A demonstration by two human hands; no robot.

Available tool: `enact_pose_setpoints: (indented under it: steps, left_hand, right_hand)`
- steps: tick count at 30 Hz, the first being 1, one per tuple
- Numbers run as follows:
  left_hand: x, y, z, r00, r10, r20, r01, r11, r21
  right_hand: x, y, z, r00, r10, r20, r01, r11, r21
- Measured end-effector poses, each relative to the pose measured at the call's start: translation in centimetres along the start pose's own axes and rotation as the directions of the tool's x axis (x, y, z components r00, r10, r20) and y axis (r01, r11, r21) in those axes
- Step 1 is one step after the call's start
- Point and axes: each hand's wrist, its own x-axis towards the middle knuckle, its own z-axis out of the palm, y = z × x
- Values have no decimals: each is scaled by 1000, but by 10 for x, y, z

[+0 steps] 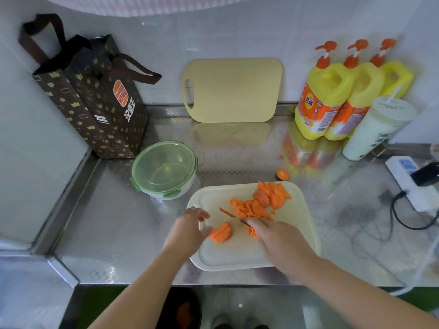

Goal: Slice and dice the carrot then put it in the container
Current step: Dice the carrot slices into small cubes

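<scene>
A pale cutting board point(297, 233) lies on the steel counter. On it are carrot slices point(270, 194) at the far right, a heap of diced carrot point(245, 208) in the middle and a stack of cut carrot strips point(221, 232) nearer me. My left hand point(190, 227) hovers over the board's left edge, fingers spread and blurred, thumb beside the strips. My right hand point(278, 238) grips a knife point(244, 223), whose dark blade shows just beyond the fingers by the dice. A round container point(164, 170) with a green lid on stands left of the board.
A carrot end point(282, 174) lies on the counter behind the board. A second board point(231, 90) leans on the wall. A dark paper bag point(95, 98) stands at left. Yellow detergent bottles point(332, 96), a white cup point(377, 129) and a power strip point(411, 184) crowd the right.
</scene>
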Motion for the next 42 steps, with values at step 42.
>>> enact_pose_setpoints:
  steps: [42]
  left_hand:
    - [-23, -13, 15, 965, 243, 99, -262, 898, 354]
  right_hand:
    - [5, 5, 4, 973, 209, 102, -231, 918, 323]
